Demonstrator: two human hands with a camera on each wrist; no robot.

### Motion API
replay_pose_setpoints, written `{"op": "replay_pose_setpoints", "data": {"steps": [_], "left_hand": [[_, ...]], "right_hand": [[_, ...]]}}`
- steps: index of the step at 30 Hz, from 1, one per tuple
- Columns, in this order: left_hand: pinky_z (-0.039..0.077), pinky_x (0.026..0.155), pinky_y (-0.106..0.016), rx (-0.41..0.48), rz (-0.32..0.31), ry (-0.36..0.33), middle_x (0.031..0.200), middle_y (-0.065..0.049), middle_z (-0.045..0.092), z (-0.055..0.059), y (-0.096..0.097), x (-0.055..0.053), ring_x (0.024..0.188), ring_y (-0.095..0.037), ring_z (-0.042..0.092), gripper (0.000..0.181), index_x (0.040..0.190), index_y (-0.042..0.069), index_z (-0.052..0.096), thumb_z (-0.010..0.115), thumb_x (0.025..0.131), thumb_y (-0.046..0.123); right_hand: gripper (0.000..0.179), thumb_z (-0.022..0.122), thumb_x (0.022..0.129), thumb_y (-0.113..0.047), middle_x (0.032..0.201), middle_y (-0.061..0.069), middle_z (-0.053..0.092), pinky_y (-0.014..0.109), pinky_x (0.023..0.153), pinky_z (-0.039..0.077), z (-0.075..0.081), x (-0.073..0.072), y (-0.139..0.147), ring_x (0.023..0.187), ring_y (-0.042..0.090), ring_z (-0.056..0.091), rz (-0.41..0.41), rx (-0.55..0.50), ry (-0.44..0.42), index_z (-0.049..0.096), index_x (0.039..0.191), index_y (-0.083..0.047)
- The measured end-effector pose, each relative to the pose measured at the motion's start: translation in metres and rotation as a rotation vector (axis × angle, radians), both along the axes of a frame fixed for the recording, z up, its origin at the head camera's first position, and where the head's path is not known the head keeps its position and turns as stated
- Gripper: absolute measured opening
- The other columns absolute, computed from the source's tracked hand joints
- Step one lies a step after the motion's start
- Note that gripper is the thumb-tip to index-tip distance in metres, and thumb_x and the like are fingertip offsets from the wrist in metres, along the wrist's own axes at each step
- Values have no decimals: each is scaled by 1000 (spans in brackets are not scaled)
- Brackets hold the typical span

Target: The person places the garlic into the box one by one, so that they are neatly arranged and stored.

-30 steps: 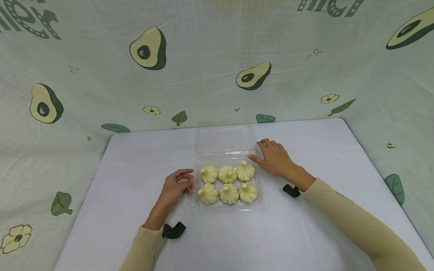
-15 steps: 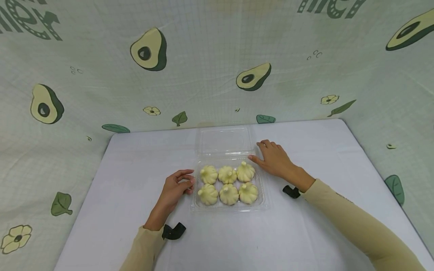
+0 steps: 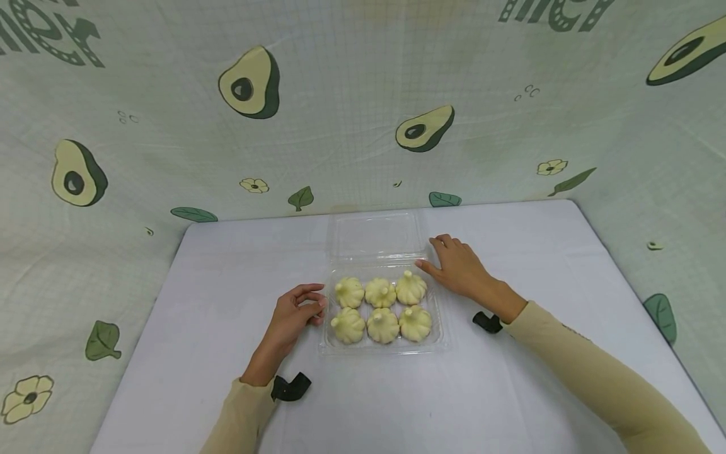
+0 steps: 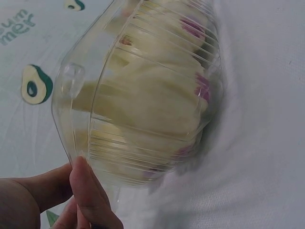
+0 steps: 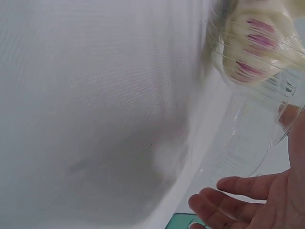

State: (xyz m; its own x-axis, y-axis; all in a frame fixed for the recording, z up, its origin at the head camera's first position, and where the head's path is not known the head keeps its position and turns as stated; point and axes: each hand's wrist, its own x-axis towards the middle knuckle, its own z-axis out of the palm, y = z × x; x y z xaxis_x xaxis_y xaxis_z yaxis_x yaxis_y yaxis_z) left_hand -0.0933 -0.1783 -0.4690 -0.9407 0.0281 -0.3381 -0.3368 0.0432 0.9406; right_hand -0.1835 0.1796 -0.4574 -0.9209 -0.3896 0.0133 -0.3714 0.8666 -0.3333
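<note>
Pale garlic bulbs, several in two rows, sit in the base of a clear plastic clamshell container. Its transparent lid lies folded back, away from the person. At the container's left side, my left hand pinches the rim between thumb and fingers, as the left wrist view shows at close range. My right hand is at the back right corner, thumb touching the rim near the hinge. Its other fingers stretch out beside the lid and hold nothing. Purple streaks mark the bulbs through the plastic wall.
A white cloth covers the table under the container. Behind and at both sides hang curtains printed with avocados and leaves. Black wrist mounts sit at both cuffs.
</note>
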Motion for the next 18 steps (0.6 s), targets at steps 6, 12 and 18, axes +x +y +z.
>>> {"op": "replay_pose_setpoints", "data": {"steps": [6, 12, 18], "left_hand": [[59, 65, -20, 1, 4, 0, 102, -5, 66, -1, 0, 0, 77, -11, 65, 41, 141, -5, 59, 68, 101, -2], [59, 65, -20, 8, 5, 2, 103, -6, 67, -1, 0, 0, 76, -11, 65, 41, 140, -5, 59, 67, 101, -3], [59, 65, -20, 15, 2, 2, 101, -5, 66, -1, 0, 1, 77, -11, 66, 41, 141, -5, 58, 67, 101, -2]], "right_hand": [[72, 61, 107, -45, 144, 36, 53, 65, 107, 47, 0, 1, -1, 130, 51, 55, -5, -1, 11, 52, 145, 15], [72, 63, 106, -44, 142, 36, 55, 64, 106, 49, -1, 3, -1, 128, 52, 57, -12, -11, 46, 53, 144, 16], [73, 67, 105, -42, 140, 38, 55, 64, 105, 50, -3, 4, -1, 126, 53, 58, -19, -44, 74, 51, 145, 17]]}}
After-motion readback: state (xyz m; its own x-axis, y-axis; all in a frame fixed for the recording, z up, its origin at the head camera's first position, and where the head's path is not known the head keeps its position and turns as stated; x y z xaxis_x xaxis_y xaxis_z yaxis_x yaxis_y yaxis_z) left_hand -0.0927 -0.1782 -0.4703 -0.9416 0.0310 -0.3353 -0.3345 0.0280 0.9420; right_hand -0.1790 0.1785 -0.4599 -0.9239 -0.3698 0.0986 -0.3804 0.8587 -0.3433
